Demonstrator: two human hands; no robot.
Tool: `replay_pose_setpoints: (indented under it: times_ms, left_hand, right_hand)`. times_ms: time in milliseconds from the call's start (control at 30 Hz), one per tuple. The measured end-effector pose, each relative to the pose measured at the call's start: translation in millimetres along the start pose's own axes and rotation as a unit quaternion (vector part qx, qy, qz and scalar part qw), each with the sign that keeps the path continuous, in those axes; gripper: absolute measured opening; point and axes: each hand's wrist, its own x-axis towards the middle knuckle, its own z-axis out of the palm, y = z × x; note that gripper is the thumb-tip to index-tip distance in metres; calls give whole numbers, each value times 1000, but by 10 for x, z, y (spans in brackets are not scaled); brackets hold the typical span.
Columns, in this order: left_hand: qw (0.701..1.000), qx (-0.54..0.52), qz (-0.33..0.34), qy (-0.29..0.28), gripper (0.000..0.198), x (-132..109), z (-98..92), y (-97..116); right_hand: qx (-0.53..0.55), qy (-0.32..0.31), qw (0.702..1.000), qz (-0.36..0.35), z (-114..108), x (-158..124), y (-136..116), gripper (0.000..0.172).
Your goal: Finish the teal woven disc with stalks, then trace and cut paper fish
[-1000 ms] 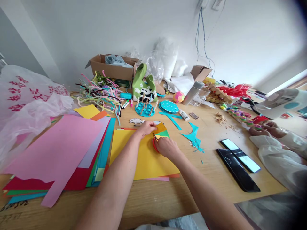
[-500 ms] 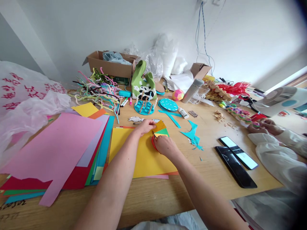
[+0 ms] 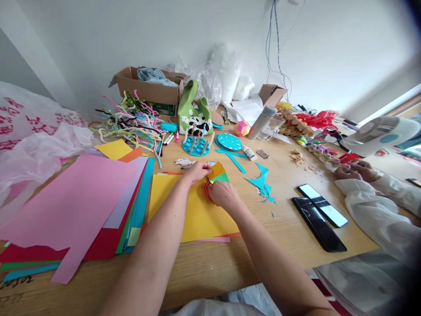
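Note:
Between the fingers of my left hand (image 3: pixel 197 172) is a small dark-yellow piece of paper (image 3: pixel 218 169), pinched at its left side. My right hand (image 3: pixel 222 193) is closed on scissors with red handles (image 3: pixel 207 191), their blades pointing up at the dark-yellow piece. Just behind my right fingers shows a green paper piece (image 3: pixel 222 177). Both hands are over a large yellow sheet (image 3: pixel 197 219) lying on other coloured sheets. Past my left hand lies a white paper cut-out with black lines (image 3: pixel 184 162).
Left is a stack of coloured sheets, pink (image 3: pixel 75 206) on top. Blue scraps (image 3: pixel 261 177), a small white bottle (image 3: pixel 249 152) and two phones (image 3: pixel 319 224) lie to the right. A co-worker's hands (image 3: pixel 360 170) are at the right edge. Pipe cleaners (image 3: pixel 131 123) and a green bag (image 3: pixel 195 114) stand behind.
The view has shifted slightly, so most things sit a little further left. My hands keep their grip on the paper and the scissors; the scissor blades now tilt more to the left.

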Motion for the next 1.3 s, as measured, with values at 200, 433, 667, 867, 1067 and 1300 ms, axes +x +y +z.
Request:
replay_pose_setpoints:
  times_ms: [200,433,667,867,1067,1300]
  left_hand:
    - [1000,7,2,12,9,24,-2,-26]
    - [1000,12,5,17,7,46,-7,-52]
    - [1000,15,7,14,9,42,-12,-50]
    - [1000,13,8,9,10,39,-19,-50]
    - [1000,12,10,3,12,43,-22,-60]
    - [1000,16,6,6,10,48,-16,-58]
  right_hand:
    - [-39,7,999,-28,54,5,-1,44]
    - [-40,0,999,-33,24,4,-11,45]
    - [-37,-8,999,-21,-26,25,-46,45]
    - [-26,-5,1000,-13,-40,14,-53,46]
    - [-4,4,1000,12,-47,52,-67,45]
    - [-7,14,1000,14,-8,77,-60,44]
